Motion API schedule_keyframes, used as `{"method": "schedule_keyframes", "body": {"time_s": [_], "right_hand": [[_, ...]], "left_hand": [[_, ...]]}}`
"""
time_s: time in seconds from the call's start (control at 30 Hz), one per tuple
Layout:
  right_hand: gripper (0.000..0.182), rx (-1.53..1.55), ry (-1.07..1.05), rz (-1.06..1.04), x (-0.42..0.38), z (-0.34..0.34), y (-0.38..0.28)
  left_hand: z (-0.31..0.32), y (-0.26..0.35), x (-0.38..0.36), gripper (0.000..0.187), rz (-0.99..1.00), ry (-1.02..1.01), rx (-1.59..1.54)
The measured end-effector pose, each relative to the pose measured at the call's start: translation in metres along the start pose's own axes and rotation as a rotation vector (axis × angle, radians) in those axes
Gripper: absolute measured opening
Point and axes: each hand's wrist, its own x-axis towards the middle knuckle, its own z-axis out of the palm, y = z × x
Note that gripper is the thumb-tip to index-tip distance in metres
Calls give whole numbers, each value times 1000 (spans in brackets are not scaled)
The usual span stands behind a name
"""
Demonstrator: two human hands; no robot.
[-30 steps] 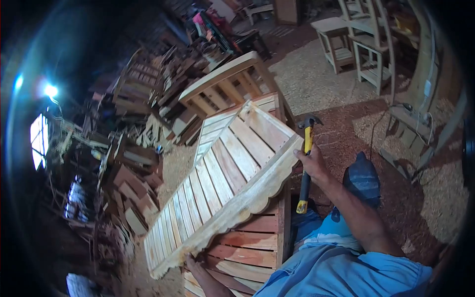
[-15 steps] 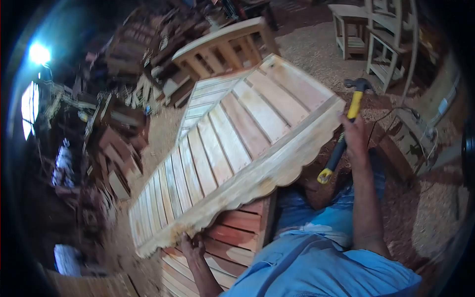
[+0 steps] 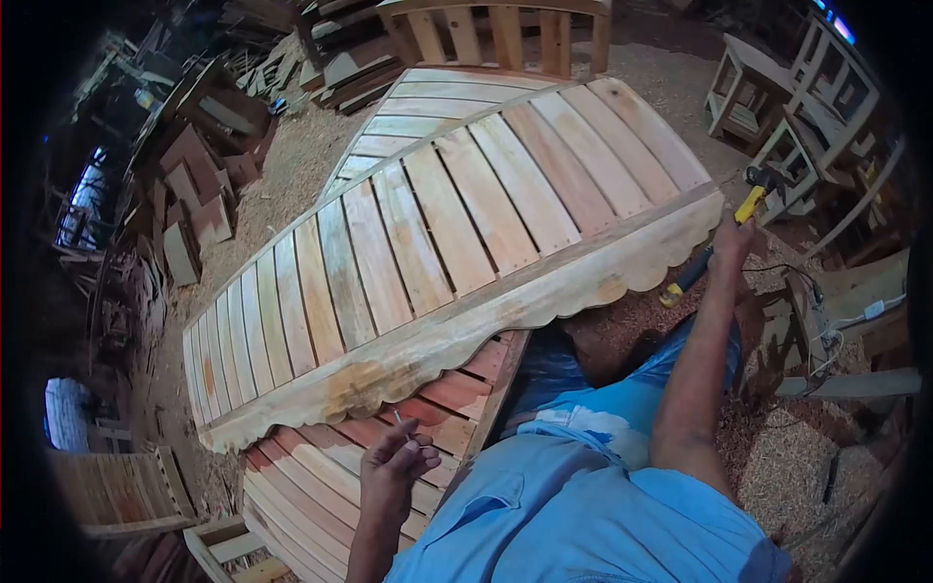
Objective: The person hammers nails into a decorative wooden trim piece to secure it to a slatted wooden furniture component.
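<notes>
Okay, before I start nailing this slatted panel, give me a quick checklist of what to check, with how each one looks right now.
1. Hammer gripped in right hand: ok, held at the panel's right end.
2. Nail ready in left hand: ok, a thin nail is pinched between the fingers.
3. Nail set on the panel: not ok, the left hand is below the scalloped rail, off the wood.
4. Panel supported: ok, it rests on the reddish slatted piece beneath.
5. Panel steadied by a hand: not ok, neither hand presses on it.
6. Rail flush with slats: cannot tell.
</notes>
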Motion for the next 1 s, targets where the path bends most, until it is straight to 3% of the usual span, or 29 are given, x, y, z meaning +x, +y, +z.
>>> {"method": "schedule_keyframes", "body": {"time_s": [0.1,0.2,0.3,0.37,0.43,0.47,0.63,0.73,0.83,1.0], "right_hand": [[46,258,-168,69,-51,-19,-68],[45,283,-462,9,-112,-47,-117],[53,167,-637,-200,-175,-58,-130],[61,219,-827,-236,-229,-74,-161],[67,190,-1045,-146,-274,-88,-191],[69,148,-1131,-134,-292,-91,-198],[70,-99,-1202,-853,-367,-67,-159],[69,-15,-1292,-753,-384,-58,-163],[67,134,-1227,-825,-384,-58,-189],[71,544,-996,-847,-363,-81,-325]], "left_hand": [[-19,5,11,34,312,73,276],[-56,18,56,22,593,226,472],[-90,27,111,13,796,325,634],[-97,41,138,10,946,371,754],[-101,52,159,10,1125,410,891],[-105,51,172,10,1137,407,906],[-104,40,191,12,1138,385,979],[-106,38,193,12,1125,373,952],[-109,36,194,12,1131,374,931],[-112,34,200,13,1159,371,915]]}}
